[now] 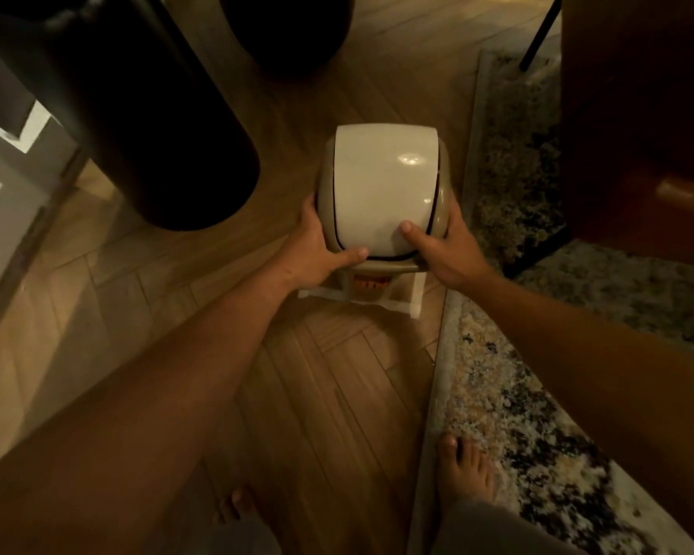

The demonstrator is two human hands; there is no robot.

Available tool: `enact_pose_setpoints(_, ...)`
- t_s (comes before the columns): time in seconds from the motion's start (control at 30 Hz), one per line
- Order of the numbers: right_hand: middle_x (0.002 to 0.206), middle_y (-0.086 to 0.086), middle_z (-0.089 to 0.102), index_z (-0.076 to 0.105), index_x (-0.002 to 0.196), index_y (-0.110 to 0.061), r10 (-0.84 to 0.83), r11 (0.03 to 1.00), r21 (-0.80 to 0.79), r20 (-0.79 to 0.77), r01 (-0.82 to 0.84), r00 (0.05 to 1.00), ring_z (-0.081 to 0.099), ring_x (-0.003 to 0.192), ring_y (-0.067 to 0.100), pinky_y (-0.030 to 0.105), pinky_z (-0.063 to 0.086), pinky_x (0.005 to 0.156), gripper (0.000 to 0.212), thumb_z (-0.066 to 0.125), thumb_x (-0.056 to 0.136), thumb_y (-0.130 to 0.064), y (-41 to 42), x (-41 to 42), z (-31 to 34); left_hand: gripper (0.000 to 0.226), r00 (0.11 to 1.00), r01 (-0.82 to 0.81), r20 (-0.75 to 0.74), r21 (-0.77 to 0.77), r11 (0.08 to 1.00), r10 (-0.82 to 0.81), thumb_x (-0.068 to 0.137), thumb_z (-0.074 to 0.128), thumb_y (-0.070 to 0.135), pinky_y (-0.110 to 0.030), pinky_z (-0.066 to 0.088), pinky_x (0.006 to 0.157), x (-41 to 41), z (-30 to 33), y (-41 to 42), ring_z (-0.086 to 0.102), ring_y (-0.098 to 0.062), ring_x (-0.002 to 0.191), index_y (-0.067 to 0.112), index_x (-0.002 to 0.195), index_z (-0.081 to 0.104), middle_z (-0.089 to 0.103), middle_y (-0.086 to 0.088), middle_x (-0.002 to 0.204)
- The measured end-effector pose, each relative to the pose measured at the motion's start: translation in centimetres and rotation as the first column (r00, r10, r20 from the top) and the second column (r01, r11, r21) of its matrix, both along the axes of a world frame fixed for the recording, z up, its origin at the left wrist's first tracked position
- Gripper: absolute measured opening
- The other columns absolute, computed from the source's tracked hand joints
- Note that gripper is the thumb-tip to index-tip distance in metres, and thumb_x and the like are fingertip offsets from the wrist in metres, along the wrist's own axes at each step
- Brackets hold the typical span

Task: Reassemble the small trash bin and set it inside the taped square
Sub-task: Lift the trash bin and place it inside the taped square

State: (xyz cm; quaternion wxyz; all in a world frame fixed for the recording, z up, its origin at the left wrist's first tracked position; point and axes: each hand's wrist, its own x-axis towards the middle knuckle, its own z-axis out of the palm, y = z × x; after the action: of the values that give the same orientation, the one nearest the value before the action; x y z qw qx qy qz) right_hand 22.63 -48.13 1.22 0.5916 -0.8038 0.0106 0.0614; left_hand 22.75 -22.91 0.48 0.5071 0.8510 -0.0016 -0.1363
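The small trash bin (381, 194) stands on the wooden floor, beige with a white curved swing lid on top. White tape of the square (415, 298) shows on the floor under its near edge and right side. My left hand (321, 250) grips the bin's left side, thumb lying along the lid's front edge. My right hand (443, 250) holds the right side, thumb pressed on the lid. The bin's body and most of the taped square are hidden beneath the lid.
A big dark cylinder (145, 114) stands to the left, another dark round object (293, 30) behind. A speckled rug (517, 394) runs along the right, with brown furniture (638, 114) on it. My bare feet (465, 470) are near the bottom.
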Motion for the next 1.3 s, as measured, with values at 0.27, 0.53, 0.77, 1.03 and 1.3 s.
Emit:
enact_pose_setpoints(0.27,0.109,-0.035,0.059,0.043,0.149,-0.030,-0.062,0.998,-0.010,-0.049,0.062,0.997,0.060,0.091,-0.026,0.003,0.050,0.071,0.101,0.070,0.064,-0.079,-2.5,5.8,1.4,0.128,0.992,0.119,0.040,0.043,0.992,-0.121,0.052,0.091,0.063,-0.040,0.044,0.108,8.0,3.5,-1.6,0.043,-0.015,0.138,0.032,0.155,0.021,0.042,0.004,0.154)
enact_pose_setpoints(0.53,0.157,-0.001,0.043,0.011,0.162,-0.023,0.020,0.999,-0.046,-0.042,-0.022,0.999,0.045,0.141,0.009,0.028,0.042,0.111,0.120,0.077,0.072,-0.066,-2.3,8.0,1.4,0.120,0.991,0.085,0.096,0.045,0.995,-0.089,0.067,0.092,0.037,-0.046,0.033,0.118,9.3,2.7,-1.4,0.030,-0.018,0.147,0.024,0.159,0.015,0.034,-0.001,0.160)
enact_pose_setpoints(0.77,0.165,0.000,0.028,0.004,0.163,-0.029,-0.116,0.985,-0.133,-0.028,0.111,0.993,0.030,0.149,0.017,0.037,0.034,0.117,0.124,0.070,0.069,-0.077,-2.1,8.9,2.6,0.116,0.981,-0.035,0.195,0.174,0.984,0.000,0.065,0.087,0.054,-0.045,0.034,0.117,10.9,3.8,-1.3,0.035,-0.024,0.143,0.025,0.157,0.022,0.034,-0.005,0.156)
enact_pose_setpoints(1.03,0.133,-0.027,0.053,0.034,0.151,-0.029,-0.016,0.999,-0.049,0.063,0.019,0.998,0.051,0.115,-0.023,0.004,0.046,0.090,0.083,0.077,0.083,-0.051,-2.0,5.4,3.4,0.120,0.980,0.050,0.183,0.129,0.990,-0.073,0.056,0.089,0.063,-0.048,0.042,0.111,8.5,4.6,-1.5,0.038,-0.019,0.141,0.029,0.153,0.027,0.038,-0.001,0.153)
enact_pose_setpoints(1.3,0.153,-0.002,0.045,0.026,0.156,-0.022,0.029,0.995,-0.097,0.083,-0.020,0.996,0.047,0.138,0.008,0.038,0.046,0.111,0.093,0.082,0.082,-0.039,-1.8,3.8,2.8,0.126,0.996,0.013,0.086,0.199,0.980,-0.031,0.060,0.086,0.063,-0.049,0.034,0.115,7.2,3.6,0.3,0.027,-0.025,0.147,0.036,0.157,0.011,0.015,-0.003,0.166)
